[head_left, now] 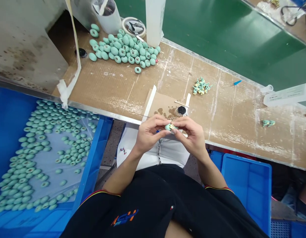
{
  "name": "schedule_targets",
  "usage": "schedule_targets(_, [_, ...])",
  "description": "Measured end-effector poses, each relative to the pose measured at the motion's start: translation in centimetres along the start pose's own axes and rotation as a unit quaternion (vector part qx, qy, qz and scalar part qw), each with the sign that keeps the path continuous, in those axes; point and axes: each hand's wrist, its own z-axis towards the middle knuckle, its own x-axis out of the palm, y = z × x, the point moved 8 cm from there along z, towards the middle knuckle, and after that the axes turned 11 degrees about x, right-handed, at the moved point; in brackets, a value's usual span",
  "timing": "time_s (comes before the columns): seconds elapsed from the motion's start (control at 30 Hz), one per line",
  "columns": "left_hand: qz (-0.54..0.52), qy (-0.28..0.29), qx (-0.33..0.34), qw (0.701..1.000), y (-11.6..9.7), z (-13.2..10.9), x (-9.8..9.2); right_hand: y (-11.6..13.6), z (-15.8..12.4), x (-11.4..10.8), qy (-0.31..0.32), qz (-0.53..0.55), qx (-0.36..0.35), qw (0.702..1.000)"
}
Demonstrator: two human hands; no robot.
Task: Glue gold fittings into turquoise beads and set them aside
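Note:
Close to the table's front edge, my two hands meet over small pieces. My left hand (153, 132) pinches a small mint-green egg (167, 127) between thumb and fingers. A thin dark stick pokes out past its knuckles, and a bit of blue shows by the thumb; I cannot tell whether they are one tool. My right hand (191, 135) is closed on a small yellow-and-green figure (172, 126), which touches the egg. Fingertips partly cover both pieces. Just beyond the hands stands a small black-topped jar (181, 110), beside a stained cardboard piece (165, 100).
Many green eggs (123, 48) with holes lie heaped at the back left. More fill a blue bin (90, 158) at my left. A pile of small figures (201, 86) sits right of centre, with two more figures (268, 123) farther right. A blue crate (247, 188) stands below.

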Motion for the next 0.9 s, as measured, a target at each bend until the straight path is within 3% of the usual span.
schedule_targets(0.17, [0.070, 0.027, 0.016, 0.997, -0.8, 0.2, -0.2, -0.1, -0.2, 0.0, -0.003, -0.025, -0.023, 0.999])
schedule_targets(0.57, [-0.040, -0.001, -0.134, 0.990, -0.1, 0.0, 0.2, -0.3, -0.9, -0.4, -0.047, 0.014, -0.033, 0.998])
schedule_targets(0.77, [-0.032, 0.055, -0.141, 0.988, -0.6, 0.4, 0.7, 0.0, -1.1, -0.1, -0.023, 0.009, -0.031, 0.999])
schedule_targets(0.9, [-0.002, 0.063, -0.132, 0.989, -0.8, 0.3, 0.5, -0.1, -1.3, 0.2, -0.018, -0.012, -0.028, 0.999])
